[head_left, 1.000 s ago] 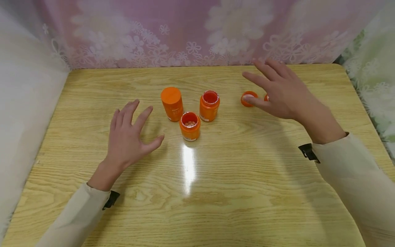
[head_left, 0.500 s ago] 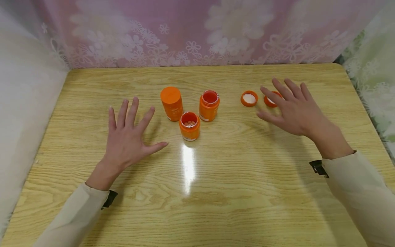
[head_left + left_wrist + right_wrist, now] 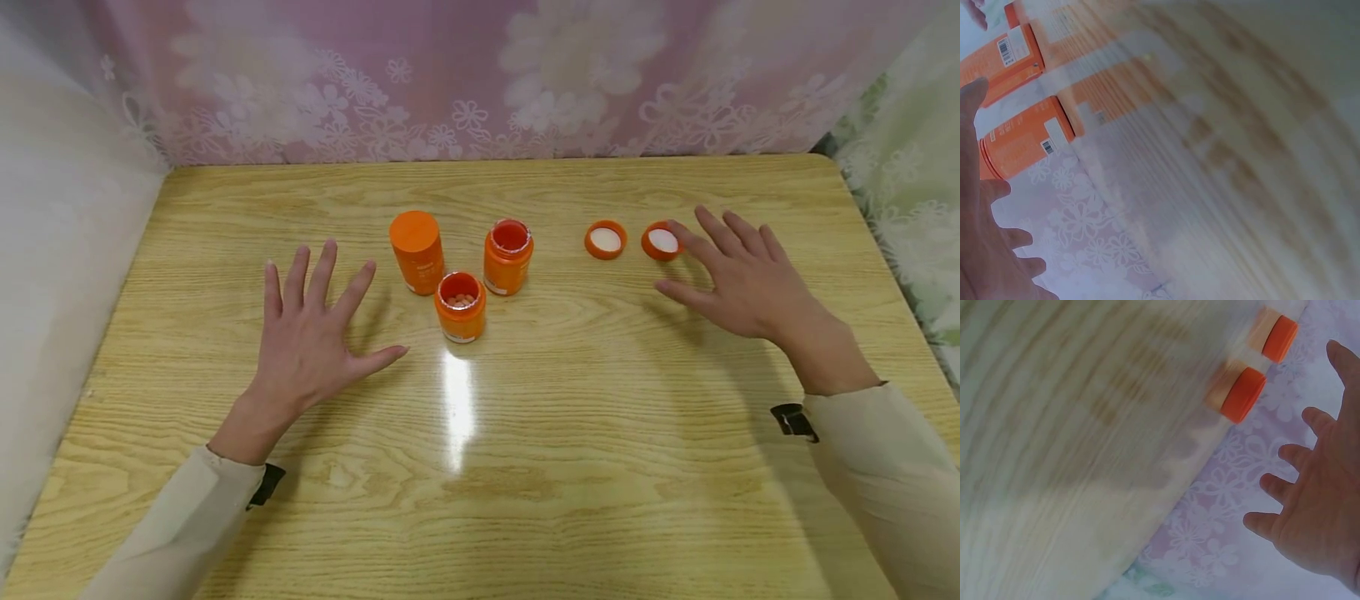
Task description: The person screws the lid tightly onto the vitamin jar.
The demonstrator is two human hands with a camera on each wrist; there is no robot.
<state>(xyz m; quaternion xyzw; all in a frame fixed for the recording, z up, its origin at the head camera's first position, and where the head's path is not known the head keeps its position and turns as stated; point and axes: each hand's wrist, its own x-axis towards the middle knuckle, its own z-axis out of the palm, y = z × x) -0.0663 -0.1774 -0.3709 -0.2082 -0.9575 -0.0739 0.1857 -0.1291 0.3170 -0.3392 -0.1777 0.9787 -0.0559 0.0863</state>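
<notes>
Three orange bottles stand close together on the table. The capped bottle [image 3: 417,254] is at the back left, an open bottle [image 3: 508,260] is to its right, and a second open bottle [image 3: 461,310] with tablets inside stands in front. Left of them my left hand [image 3: 303,350] hovers with its fingers spread, holding nothing. Two orange caps lie with their white insides up: the left cap [image 3: 605,240] and the right cap [image 3: 662,241]. My right hand [image 3: 750,283], fingers spread and holding nothing, is just right of the right cap; its index fingertip overlaps that cap's edge in the head view.
The wood-grain table [image 3: 525,467] reaches back to a pink flowered curtain [image 3: 450,83]. A white surface [image 3: 67,250] borders the left side, and a green-and-white patterned cloth [image 3: 907,192] borders the right.
My right hand has moved right and towards me, away from above the caps, uncovering both. The left hand's fingers have spread wider. Bottles and caps stay put.
</notes>
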